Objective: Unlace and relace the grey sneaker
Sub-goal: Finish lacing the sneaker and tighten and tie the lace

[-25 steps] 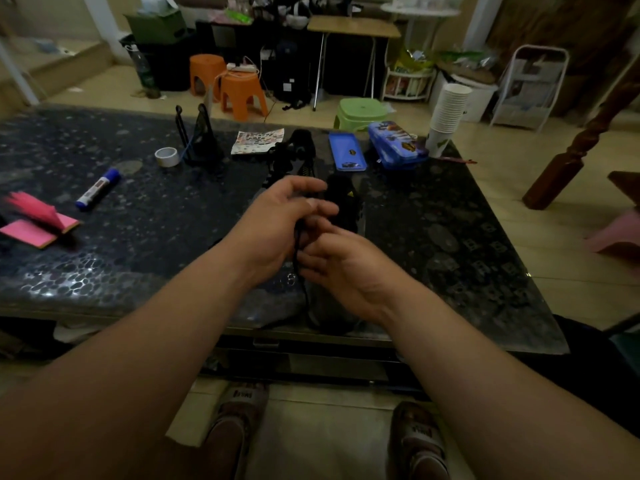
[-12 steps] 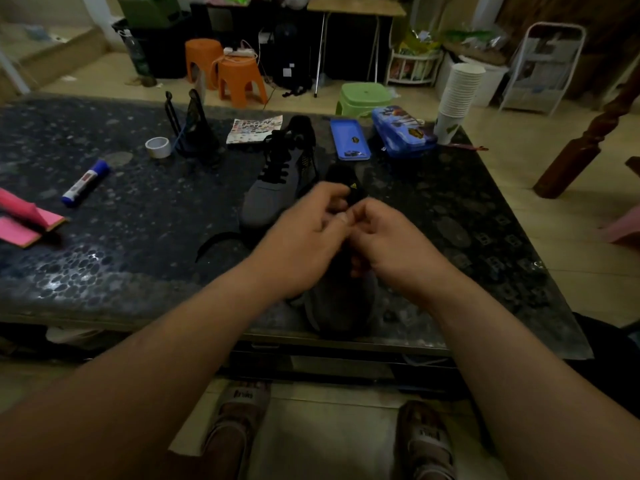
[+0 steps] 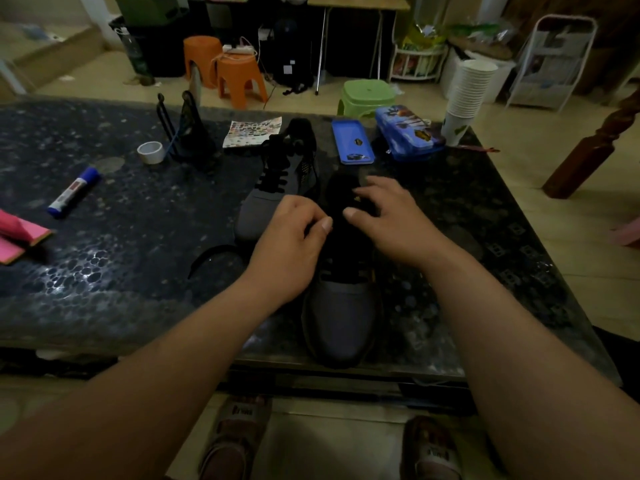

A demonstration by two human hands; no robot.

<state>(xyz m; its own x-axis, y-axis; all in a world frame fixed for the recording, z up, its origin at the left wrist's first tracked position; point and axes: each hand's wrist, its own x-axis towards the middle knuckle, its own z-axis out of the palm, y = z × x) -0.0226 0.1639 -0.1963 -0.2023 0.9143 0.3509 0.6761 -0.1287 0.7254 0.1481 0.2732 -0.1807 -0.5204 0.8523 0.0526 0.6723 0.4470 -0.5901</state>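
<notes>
Grey sneaker [image 3: 341,317] on bench [image 3: 104,237], directly beneath the fingers. Left hand [image 3: 294,244] curled, hold on lace [image 3: 221,247] unclear. Right hand [image 3: 384,216] spread, empty. Judged mid-lacing. Next move needs a lace end pinched.

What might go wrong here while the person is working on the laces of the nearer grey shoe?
1. The nearer sneaker lies with its toe at the front edge of the table, so a hard tug by the left hand might drag it off.
2. The light is dim and the laces are black on black, so an eyelet may be missed.
3. What looks like a loose black lace lies beside the shoe and could snag under a forearm.
</notes>
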